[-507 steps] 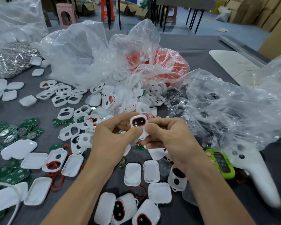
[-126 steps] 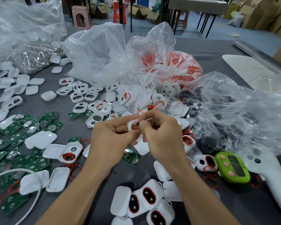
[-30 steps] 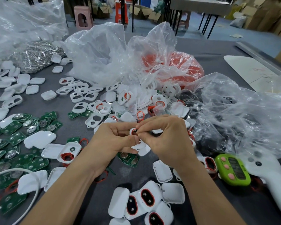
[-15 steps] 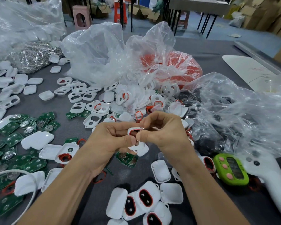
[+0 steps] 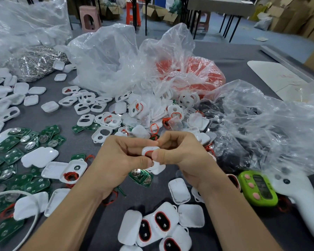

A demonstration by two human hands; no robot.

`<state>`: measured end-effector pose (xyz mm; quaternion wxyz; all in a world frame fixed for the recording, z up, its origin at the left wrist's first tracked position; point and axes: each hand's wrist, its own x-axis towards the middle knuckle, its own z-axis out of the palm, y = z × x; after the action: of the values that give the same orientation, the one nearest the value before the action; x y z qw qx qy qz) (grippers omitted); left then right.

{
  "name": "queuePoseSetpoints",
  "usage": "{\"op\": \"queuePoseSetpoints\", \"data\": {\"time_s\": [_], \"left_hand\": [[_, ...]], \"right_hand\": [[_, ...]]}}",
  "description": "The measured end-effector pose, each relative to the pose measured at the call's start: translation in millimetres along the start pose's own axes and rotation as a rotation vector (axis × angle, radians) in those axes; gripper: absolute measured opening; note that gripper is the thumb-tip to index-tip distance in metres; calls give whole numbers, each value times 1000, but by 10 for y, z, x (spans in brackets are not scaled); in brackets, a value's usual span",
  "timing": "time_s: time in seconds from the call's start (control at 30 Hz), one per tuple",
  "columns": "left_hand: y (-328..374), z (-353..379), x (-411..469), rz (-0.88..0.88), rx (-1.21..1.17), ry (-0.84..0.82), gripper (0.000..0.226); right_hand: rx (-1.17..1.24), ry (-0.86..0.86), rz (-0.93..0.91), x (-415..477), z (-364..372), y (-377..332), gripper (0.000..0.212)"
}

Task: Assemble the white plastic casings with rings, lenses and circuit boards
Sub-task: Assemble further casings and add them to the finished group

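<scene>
Both hands meet over the middle of the grey table and pinch one white casing (image 5: 149,151) with a red ring seated in its opening. My left hand (image 5: 120,158) grips its left side, thumb across the front. My right hand (image 5: 179,154) presses the ring with thumb and fingertips; most of the casing is hidden. Loose white casings (image 5: 101,122) lie in a heap beyond my hands. Green circuit boards (image 5: 34,140) with coin cells spread on the left; one board (image 5: 141,177) lies under my hands. Finished casings with dark lenses (image 5: 159,225) lie near me.
Clear plastic bags stand behind the heap; one bag (image 5: 194,77) holds red rings, and a crumpled bag (image 5: 261,127) with dark parts fills the right. A green counter (image 5: 257,189) and a white handle (image 5: 301,201) lie at right. White lids (image 5: 38,156) lie at left.
My hands have stayed together on the same casing, shifting it slightly lower and nearer; my right thumb now presses further over the red ring. Nothing on the table moved.
</scene>
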<state>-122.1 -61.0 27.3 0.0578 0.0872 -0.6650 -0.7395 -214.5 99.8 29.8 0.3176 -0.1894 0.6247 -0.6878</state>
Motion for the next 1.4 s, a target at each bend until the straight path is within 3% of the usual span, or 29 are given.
{"op": "queuePoseSetpoints", "data": {"time_s": [0.2,0.37,0.57,0.73,0.83,0.87,0.97,1.17,1.27,1.33,1.4], "left_hand": [[7,25,33,-18,-27,90,24],[-35,89,55,4,-67,246,21],[-76,233,19,234,411,450,33],[-70,256,39,82,-29,239,26],[-47,228,56,38,-167,235,30],[-42,207,62,19,-216,244,30],[-37,144,69,-27,-262,207,32],[-6,113,61,-34,-336,64,30],[28,50,83,-79,-427,99,26],[42,7,89,-123,-476,131,25],[39,-28,97,-147,-493,146,28]], "right_hand": [[-60,199,-34,38,66,42,16],[-126,117,-18,21,75,28,9],[-269,383,-181,21,138,27,13],[-341,370,-363,-39,169,25,12],[-326,275,-334,-41,172,12,8],[-325,242,-306,-38,166,7,16],[-320,177,-253,-49,130,-19,30],[-290,153,-261,-86,63,-121,26],[-399,407,-283,-115,-167,-271,23],[-604,637,-283,-162,-382,-375,23],[-789,747,-235,-203,-561,-452,25]]}}
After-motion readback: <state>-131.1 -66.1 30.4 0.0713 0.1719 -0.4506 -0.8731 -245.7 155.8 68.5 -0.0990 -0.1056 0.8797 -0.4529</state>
